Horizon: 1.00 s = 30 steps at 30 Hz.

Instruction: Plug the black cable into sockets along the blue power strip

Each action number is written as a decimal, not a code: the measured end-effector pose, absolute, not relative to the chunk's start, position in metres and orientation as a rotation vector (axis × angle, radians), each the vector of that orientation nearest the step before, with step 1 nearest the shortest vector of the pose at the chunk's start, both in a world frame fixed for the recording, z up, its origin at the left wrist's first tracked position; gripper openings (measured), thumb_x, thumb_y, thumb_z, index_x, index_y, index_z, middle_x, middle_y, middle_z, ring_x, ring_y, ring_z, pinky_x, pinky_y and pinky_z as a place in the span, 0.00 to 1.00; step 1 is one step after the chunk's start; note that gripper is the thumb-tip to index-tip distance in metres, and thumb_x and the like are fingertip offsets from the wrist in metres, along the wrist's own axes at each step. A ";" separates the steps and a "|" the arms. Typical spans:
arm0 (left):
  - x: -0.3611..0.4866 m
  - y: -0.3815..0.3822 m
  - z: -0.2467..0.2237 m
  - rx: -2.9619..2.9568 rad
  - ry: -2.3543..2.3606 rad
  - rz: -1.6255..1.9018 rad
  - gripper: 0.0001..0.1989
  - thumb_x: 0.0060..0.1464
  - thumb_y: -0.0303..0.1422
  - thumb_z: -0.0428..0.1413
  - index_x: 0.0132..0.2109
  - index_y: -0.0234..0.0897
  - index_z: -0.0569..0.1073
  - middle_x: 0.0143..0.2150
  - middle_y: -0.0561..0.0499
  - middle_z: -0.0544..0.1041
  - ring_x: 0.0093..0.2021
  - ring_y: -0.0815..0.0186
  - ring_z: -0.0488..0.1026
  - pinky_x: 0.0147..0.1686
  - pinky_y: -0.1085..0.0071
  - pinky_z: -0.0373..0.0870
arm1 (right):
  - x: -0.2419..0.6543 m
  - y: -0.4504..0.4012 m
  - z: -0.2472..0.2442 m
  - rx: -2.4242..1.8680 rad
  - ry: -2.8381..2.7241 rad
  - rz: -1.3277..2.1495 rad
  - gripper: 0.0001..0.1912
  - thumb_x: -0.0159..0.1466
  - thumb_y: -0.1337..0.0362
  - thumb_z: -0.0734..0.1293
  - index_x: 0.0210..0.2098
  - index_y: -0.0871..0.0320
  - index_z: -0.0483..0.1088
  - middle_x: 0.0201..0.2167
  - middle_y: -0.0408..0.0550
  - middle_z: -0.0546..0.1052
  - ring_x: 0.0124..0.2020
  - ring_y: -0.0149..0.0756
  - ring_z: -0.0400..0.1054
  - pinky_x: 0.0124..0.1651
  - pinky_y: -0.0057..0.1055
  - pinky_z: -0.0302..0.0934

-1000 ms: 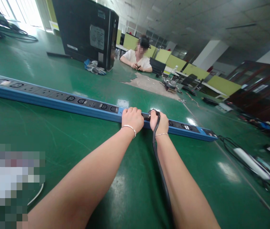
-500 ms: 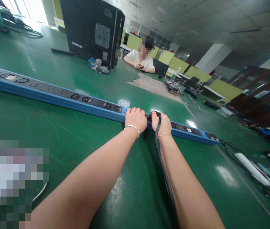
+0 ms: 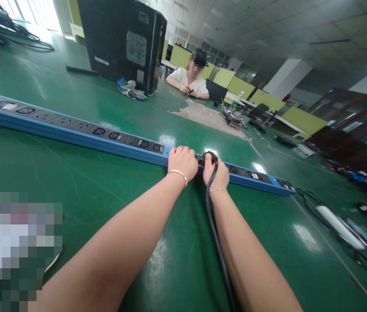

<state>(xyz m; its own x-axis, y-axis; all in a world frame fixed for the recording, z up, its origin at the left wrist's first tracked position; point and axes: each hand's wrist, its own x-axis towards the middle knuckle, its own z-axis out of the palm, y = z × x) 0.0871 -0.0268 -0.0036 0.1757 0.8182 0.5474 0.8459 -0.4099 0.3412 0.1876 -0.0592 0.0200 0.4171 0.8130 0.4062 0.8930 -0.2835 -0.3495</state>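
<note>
1. Long blue power strip (image 3: 121, 149) lies on the green surface (image 3: 82, 186), crossing the view slantwise from the left edge to the right of centre. Black socket panels face up. Both hands are at it, nearer its right end; the longer visible stretch runs out to the left of them.
2. Left hand (image 3: 182, 162): clamped over the strip from the near side, back of the hand uppermost, knuckles towards the far edge. A row of sockets shows just beside it on the left.
3. Right hand (image 3: 216, 173): closed around a black plug (image 3: 209, 154), thumb lying along it. Plug sits over the strip, between the thumb and the far edge. Whether its pins are seated, cannot tell; the hand hides the underside.
4. Hands near each other, a narrow gap between, dark plastic showing there. More sockets visible right of the right hand, then the strip's end.
5. Black cable (image 3: 215, 229) drops from the plug across the right thumb side, then runs along the inner side of the right forearm towards the bottom edge.
6. Beyond the strip: black computer case (image 3: 115, 43), gloves (image 3: 131, 90) at its foot. Farther off, a seated person (image 3: 186, 80) in white.
</note>
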 end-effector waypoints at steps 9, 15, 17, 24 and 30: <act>0.087 -0.027 -0.003 -2.374 -1.681 -1.059 0.16 0.59 0.32 0.44 0.44 0.35 0.74 0.44 0.43 0.75 0.47 0.56 0.67 0.46 0.60 0.55 | 0.193 -0.060 0.012 -2.078 -1.425 -0.215 0.26 0.65 0.50 0.52 0.48 0.57 0.72 0.38 0.56 0.78 0.38 0.42 0.70 0.46 0.38 0.58; 0.086 -0.027 -0.004 -2.376 -1.670 -1.062 0.16 0.59 0.32 0.44 0.44 0.35 0.74 0.44 0.43 0.76 0.47 0.56 0.67 0.46 0.60 0.55 | 0.195 -0.058 0.008 -1.993 -1.468 -0.254 0.24 0.66 0.52 0.53 0.49 0.59 0.71 0.40 0.56 0.78 0.40 0.40 0.71 0.49 0.37 0.57; 0.086 -0.027 -0.003 -2.384 -1.678 -1.051 0.16 0.59 0.32 0.43 0.44 0.35 0.74 0.44 0.43 0.76 0.47 0.56 0.67 0.46 0.60 0.55 | 0.194 -0.057 0.006 -1.965 -1.472 -0.281 0.24 0.66 0.53 0.53 0.50 0.60 0.70 0.41 0.57 0.77 0.42 0.39 0.70 0.50 0.37 0.56; 0.086 -0.027 -0.003 -2.387 -1.680 -1.061 0.15 0.59 0.31 0.44 0.43 0.36 0.74 0.43 0.44 0.76 0.46 0.57 0.67 0.45 0.60 0.55 | 0.189 -0.057 0.002 -1.880 -1.647 -0.318 0.24 0.66 0.56 0.53 0.55 0.60 0.65 0.51 0.57 0.73 0.48 0.40 0.68 0.54 0.36 0.54; 0.087 -0.027 -0.003 -2.385 -1.677 -1.076 0.14 0.58 0.31 0.45 0.43 0.35 0.74 0.43 0.44 0.76 0.46 0.56 0.67 0.44 0.60 0.55 | 0.193 -0.056 0.000 -1.915 -1.589 -0.322 0.26 0.66 0.53 0.53 0.55 0.62 0.66 0.46 0.58 0.76 0.45 0.41 0.70 0.49 0.34 0.57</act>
